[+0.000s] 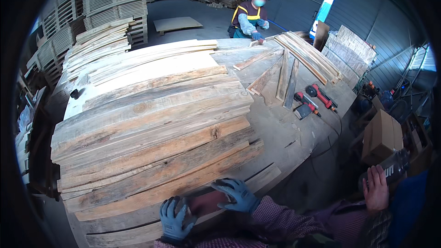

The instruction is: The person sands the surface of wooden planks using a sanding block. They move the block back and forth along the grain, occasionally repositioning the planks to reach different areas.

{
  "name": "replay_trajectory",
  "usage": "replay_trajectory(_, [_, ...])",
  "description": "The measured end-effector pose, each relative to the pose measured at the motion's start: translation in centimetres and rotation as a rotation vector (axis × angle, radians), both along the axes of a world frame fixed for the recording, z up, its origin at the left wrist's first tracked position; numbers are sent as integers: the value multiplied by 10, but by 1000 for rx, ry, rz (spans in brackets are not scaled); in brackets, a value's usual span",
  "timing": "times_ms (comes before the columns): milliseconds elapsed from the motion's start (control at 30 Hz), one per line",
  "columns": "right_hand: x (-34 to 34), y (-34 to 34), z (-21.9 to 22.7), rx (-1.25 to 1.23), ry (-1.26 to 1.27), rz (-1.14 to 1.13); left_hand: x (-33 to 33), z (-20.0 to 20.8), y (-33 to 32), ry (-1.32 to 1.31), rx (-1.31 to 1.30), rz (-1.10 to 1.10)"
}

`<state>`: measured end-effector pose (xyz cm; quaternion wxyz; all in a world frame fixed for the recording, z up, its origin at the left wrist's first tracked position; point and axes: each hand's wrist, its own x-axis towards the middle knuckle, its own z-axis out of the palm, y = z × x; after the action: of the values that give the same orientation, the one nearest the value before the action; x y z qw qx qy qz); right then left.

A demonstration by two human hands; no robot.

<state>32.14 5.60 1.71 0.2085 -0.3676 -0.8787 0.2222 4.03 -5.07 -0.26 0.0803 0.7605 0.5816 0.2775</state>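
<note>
Block [205, 203]: dull red-brown, flat, roughly rectangular, plain face, edges motion-blurred. Located at the near side of the table [301, 131], over the nearest boards [158, 156], between the two gloved hands. Long axis runs left-right, slightly slanted, right end a bit farther than left; broad face up.

Left hand [174, 220]: blue-grey glove, at the block's left end, reaching in from the near edge, fingers pointing far and slightly spread, thumb apart on the right side. Contact blurred; cannot tell if it grips. Right hand [238, 196]: same glove, checked purple sleeve [287, 216] coming from the near right, fingers pointing left, curved around the block's right end, fingers far side, thumb near side, holding it.

Boards lie left-right, overlapping, knotty, brown to pale. Two red power tools [317, 98] on the table, right. Another person [251, 16] at the far side. Another person's bare hand [376, 188] at right, by a dark container [396, 167].
</note>
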Motion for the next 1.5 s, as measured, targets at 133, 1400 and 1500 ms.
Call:
replay_trajectory(133, [-37,-21,-8,119,-495,233,-87,-58,-66,153,154,395])
replay_trajectory(1400, [-24,-3,-33,162,-300,356,-169,-36,-78,343,-124,130])
replay_trajectory(1500, [-112,-28,-31,123,-296,452,-169,-32,-70,336,-137,111])
